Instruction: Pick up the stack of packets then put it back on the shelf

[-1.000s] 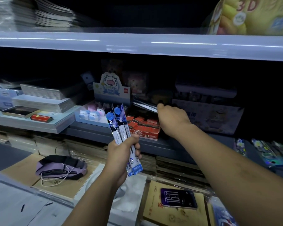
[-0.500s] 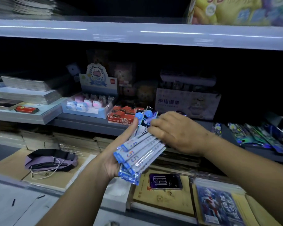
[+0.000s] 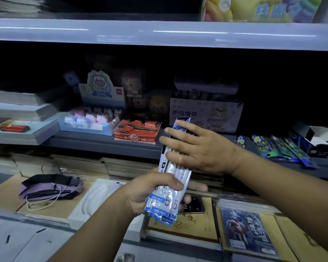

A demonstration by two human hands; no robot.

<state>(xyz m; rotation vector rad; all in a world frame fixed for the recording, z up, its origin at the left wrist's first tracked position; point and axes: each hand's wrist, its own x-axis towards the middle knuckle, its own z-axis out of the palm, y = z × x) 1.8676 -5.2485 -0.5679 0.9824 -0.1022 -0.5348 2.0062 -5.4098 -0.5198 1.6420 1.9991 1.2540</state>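
Item: pen packets, bundled upright before the shelf. My left hand gripped their lower ends; my right hand lay flat-fingered across the tops, squaring the stack.

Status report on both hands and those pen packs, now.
Left hand grips the pen packs at their lower end. Right hand lies flat, fingers straight, across their upper part. Nothing in the way.
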